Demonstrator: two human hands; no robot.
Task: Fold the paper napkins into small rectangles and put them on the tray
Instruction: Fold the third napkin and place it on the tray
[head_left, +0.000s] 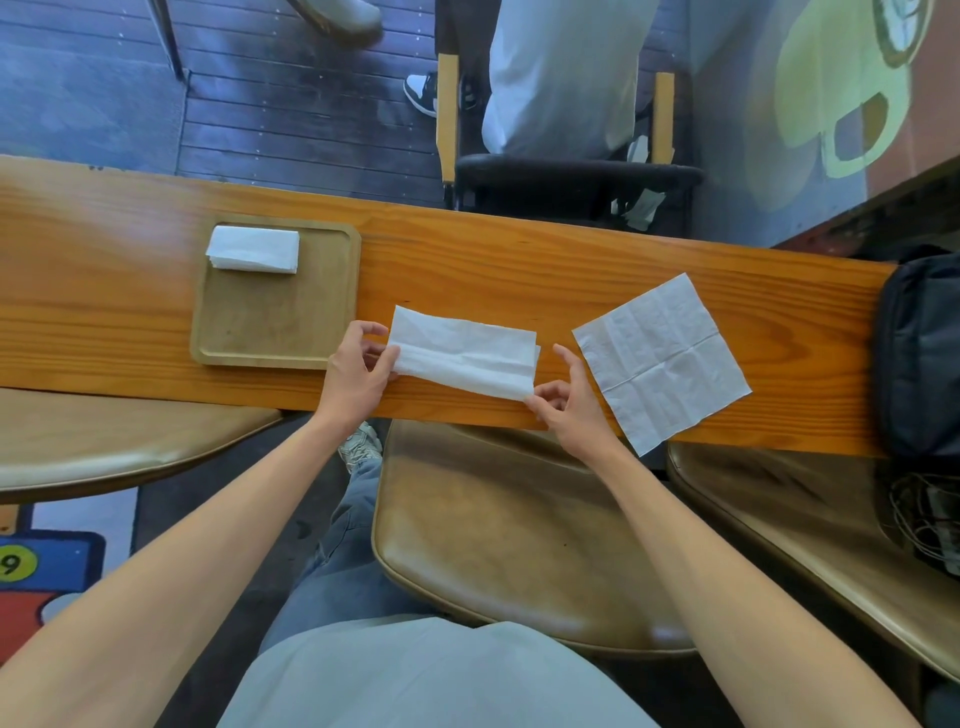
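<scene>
Fingers of the right hand (569, 402) pinch the near right corner of a half-folded napkin (467, 353), while the left hand (356, 371) grips its left end between thumb and curled fingers. That napkin lies on the wooden bench (519, 249), close to the near edge. Just to its right an unfolded napkin (662, 361) lies flat, apparently overhanging the edge slightly. Farther left, the wooden tray (275, 312) carries a folded napkin (254, 249) at its far corner.

Only legible txt: "9" in yellow circle on floor mat (52, 566).
</scene>
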